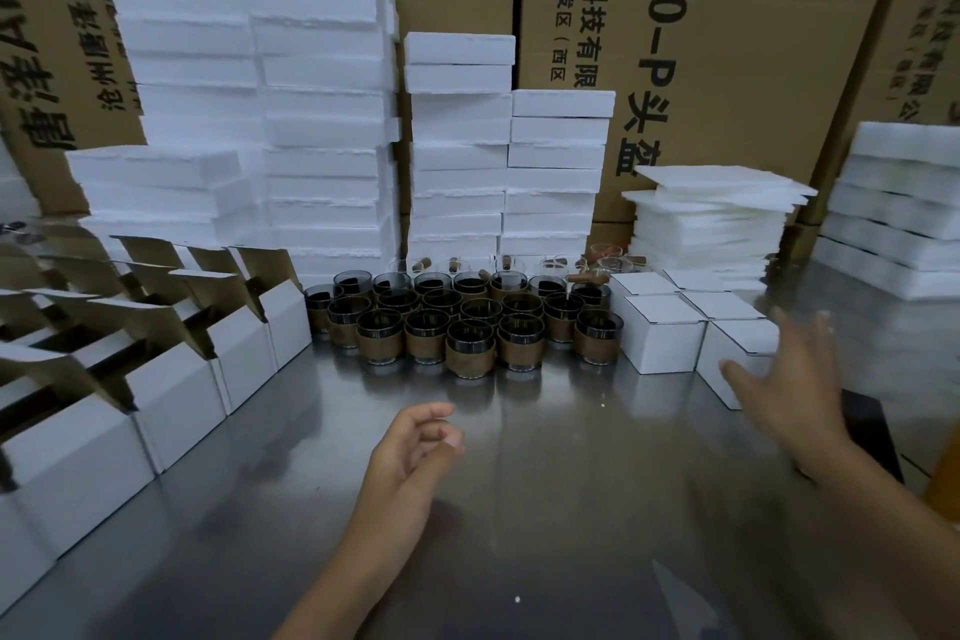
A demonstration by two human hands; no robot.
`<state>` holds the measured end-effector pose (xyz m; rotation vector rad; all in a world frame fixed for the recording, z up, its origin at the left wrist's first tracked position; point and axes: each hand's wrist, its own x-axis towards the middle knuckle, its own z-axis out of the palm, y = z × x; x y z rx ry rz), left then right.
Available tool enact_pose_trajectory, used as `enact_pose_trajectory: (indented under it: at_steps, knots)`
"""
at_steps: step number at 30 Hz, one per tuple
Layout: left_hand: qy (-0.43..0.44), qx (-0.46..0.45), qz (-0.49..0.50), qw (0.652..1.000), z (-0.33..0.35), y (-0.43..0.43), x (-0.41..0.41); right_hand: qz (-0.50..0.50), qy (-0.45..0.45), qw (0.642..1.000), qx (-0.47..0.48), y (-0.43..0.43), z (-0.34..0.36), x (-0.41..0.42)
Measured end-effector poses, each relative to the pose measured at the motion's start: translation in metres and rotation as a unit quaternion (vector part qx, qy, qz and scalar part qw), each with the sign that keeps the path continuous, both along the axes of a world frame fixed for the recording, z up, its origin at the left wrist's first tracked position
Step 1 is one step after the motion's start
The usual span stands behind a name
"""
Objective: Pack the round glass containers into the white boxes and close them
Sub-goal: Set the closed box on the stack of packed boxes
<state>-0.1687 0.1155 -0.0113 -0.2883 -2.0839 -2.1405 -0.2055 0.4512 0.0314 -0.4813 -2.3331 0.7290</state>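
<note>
Low in the centre, the left hand (415, 447) hangs over the steel table (545, 525), fingers loosely curled and empty. At right, the right hand (784, 379) is spread by a closed white box (727, 353); whether it touches is unclear. Round glass containers (467, 322) cluster mid-frame, open white boxes (171, 379) line the left, and foam stacks (322, 120) rise behind.

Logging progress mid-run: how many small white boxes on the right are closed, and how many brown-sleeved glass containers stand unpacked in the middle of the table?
Closed white boxes: 5
Brown-sleeved glass containers: about 20 (the back rows overlap, so the count is not exact)
Total: about 25
</note>
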Motion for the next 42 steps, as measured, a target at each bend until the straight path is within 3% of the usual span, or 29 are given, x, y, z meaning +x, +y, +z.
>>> enact_pose_trajectory:
  at_steps: [5,8,19,25,28,32,34,39,42]
  knots:
    - [0.0,-0.012,-0.001,1.0,0.0,-0.001,0.003,0.218,0.052,0.974,-0.02,-0.084,0.009,0.056]
    - [0.001,-0.022,0.003,1.0,0.0,-0.004,0.009,0.28,0.046,0.958,-0.05,-0.131,-0.023,0.086]
    - [0.005,0.002,0.02,1.0,0.004,-0.018,0.043,0.228,0.052,0.972,-0.01,-0.138,-0.055,0.1]
    - [0.053,-0.042,0.115,0.991,0.017,-0.07,0.066,0.226,0.023,0.974,0.012,-0.139,-0.054,0.101]
    - [0.108,-0.15,0.207,0.961,0.022,-0.121,0.084,0.233,0.024,0.972,0.011,-0.139,-0.053,0.102]
    - [0.148,-0.342,0.376,0.848,0.028,-0.19,0.103,0.232,0.016,0.973,0.005,-0.141,-0.053,0.102]
    - [0.137,-0.391,0.431,0.802,0.027,-0.216,0.107,0.227,0.011,0.974,0.003,-0.142,-0.053,0.103]
    - [0.025,-0.447,0.431,0.783,0.023,-0.245,0.109,0.21,-0.009,0.978,0.012,-0.143,-0.05,0.105]
    - [0.017,-0.47,0.426,0.773,0.021,-0.247,0.108,0.204,-0.015,0.979,0.019,-0.145,-0.049,0.107]
